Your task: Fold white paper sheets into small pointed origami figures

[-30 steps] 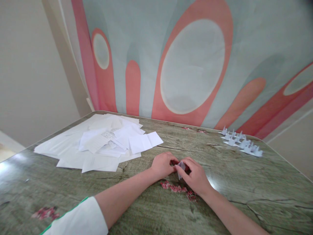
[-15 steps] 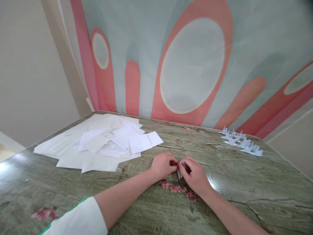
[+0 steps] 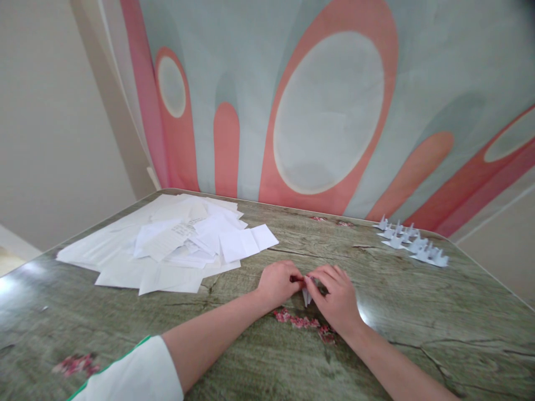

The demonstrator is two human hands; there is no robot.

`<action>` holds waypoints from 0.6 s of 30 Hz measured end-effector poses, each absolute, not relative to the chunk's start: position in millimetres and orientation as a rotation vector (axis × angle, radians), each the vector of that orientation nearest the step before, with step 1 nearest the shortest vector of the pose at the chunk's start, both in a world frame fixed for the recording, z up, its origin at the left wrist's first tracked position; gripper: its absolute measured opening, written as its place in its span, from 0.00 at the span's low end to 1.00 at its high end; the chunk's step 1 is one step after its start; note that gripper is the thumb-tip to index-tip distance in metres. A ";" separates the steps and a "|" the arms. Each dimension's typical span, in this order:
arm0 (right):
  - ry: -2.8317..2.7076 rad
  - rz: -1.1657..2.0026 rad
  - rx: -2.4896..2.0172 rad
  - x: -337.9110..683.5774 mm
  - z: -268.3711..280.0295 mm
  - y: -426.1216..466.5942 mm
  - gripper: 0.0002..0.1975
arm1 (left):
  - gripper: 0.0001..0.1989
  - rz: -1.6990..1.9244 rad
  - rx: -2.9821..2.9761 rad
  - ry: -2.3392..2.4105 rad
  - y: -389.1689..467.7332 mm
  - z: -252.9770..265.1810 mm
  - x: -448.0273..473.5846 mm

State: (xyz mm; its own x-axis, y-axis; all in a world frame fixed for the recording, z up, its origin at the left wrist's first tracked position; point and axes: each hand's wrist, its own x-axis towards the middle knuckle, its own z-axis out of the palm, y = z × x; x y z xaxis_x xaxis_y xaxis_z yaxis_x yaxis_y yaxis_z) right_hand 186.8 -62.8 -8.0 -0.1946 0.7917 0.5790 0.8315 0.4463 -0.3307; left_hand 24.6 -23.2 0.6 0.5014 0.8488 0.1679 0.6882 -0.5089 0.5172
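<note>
A small folded white paper (image 3: 307, 298) is pinched between my two hands just above the table, its narrow pointed part hanging down. My left hand (image 3: 280, 283) is closed on its left side with thumb and forefinger. From the right, my right hand (image 3: 336, 295) grips the upper part of the same paper, thumb against forefinger. Fingers hide most of the folds. Several folded paper cranes (image 3: 416, 243) stand in a cluster at the far right of the table.
A broad heap of loose white sheets (image 3: 121, 245), some with writing, covers the left back of the wood-patterned table (image 3: 234, 356). A creased white paper (image 3: 246, 243) lies at its right edge. Behind the table's far edge hangs a patterned cloth (image 3: 234, 55).
The fingers of my right hand have lifted and spread slightly around the folded paper, showing a little more of it. My left hand stays nearly still.
</note>
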 end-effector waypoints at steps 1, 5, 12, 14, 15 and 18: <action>-1.998 -0.069 -1.350 187.0 -7.9 -62.9 0.07 | 0.07 0.573 2.368 1.276 -23.3 0.7 24.5; -2.007 -0.055 -1.337 188.5 -7.7 -63.8 0.08 | 0.08 0.567 2.380 1.270 -23.9 1.3 24.1; -2.014 -0.012 -1.288 193.7 -10.8 -62.7 0.08 | 0.08 0.560 2.395 1.269 -24.4 1.5 23.6; -2.014 0.008 -1.249 195.7 -11.3 -63.1 0.08 | 0.07 0.560 2.399 1.266 -24.0 0.3 23.2; -2.019 0.021 -1.227 196.6 -11.5 -63.6 0.08 | 0.06 0.560 2.400 1.265 -23.8 -0.3 23.1; -2.026 0.047 -1.177 198.4 -12.2 -64.3 0.10 | 0.06 0.560 2.398 1.262 -23.4 -0.8 23.3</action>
